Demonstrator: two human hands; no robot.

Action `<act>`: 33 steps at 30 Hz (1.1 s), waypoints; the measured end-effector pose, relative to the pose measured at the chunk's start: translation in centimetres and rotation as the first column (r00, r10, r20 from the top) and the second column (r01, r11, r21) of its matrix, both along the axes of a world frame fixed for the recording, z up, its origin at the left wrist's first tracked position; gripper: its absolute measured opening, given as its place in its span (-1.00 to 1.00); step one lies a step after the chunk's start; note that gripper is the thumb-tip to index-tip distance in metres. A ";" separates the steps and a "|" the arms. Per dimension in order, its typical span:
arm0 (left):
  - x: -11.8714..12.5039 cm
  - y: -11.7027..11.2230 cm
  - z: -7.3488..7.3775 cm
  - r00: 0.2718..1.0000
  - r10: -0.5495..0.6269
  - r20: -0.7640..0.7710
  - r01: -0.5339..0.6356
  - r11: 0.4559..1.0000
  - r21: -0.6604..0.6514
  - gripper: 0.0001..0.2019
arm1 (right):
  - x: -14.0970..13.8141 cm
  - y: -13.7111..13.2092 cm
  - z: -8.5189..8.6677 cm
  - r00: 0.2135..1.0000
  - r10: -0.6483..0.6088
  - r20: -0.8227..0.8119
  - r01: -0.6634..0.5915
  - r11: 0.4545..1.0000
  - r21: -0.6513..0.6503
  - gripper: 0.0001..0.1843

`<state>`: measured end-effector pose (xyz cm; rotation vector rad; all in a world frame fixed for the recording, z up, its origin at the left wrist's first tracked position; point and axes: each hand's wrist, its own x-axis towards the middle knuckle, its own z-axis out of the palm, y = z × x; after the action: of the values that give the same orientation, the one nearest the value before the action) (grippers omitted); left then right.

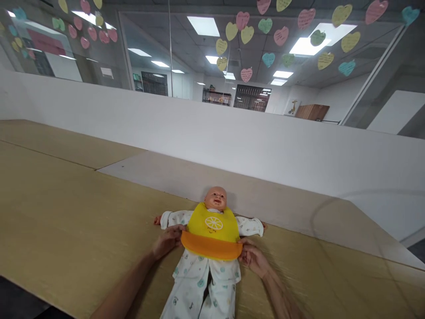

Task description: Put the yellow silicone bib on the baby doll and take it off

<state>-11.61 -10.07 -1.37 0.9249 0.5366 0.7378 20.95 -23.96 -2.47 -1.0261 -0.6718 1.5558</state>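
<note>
A baby doll (215,198) lies on its back with both arms stretched out sideways, dressed in white patterned pyjamas (202,283). Over its chest is a yellow bib (199,221) with a white citrus slice and a smiling face printed on it. The bib's lower edge forms an orange pocket (211,247). At the pocket's left corner, my left hand (168,241) pinches the edge between thumb and fingers. My right hand (254,257) grips the opposite corner, fingers curled. The doll's feet fall outside the view.
Beneath the doll is a wooden tabletop (83,212), with a pale grey panel (265,195) along its back. A white low wall (199,128) rises behind, topped by glass carrying several heart-shaped notes (242,20).
</note>
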 end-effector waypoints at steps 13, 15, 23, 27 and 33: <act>0.7 -0.4 -0.1 0.999 -0.002 -0.037 0.005 0.995 0.096 -0.61 | -2.4 0.6 -0.7 0.966 -0.111 0.232 0.069 0.981 0.184 -0.60; 0.7 -0.4 -0.3 0.998 0.020 -0.052 -0.014 0.992 0.125 -0.59 | -2.9 0.5 -0.9 0.947 -0.173 0.272 0.123 0.974 0.191 -0.57; 1.2 -0.3 -1.1 0.999 0.048 -0.011 -0.044 0.973 0.226 -0.51 | -4.2 -0.3 -1.4 0.865 -0.409 0.292 0.328 0.899 0.289 -0.58; 1.1 -0.2 -0.9 0.997 0.073 0.026 -0.077 0.982 0.172 -0.59 | -4.1 -0.6 -1.1 0.878 -0.383 0.287 0.300 0.908 0.293 -0.47; 1.5 -0.4 0.0 0.985 0.172 0.023 -0.173 0.983 0.069 -0.55 | -3.3 -0.7 -1.2 0.793 -0.436 0.426 0.326 0.894 0.308 -0.32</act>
<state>-10.11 -10.46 -1.35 0.9452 0.5836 0.9252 17.65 -24.70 -3.65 -1.3050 -0.8915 0.8420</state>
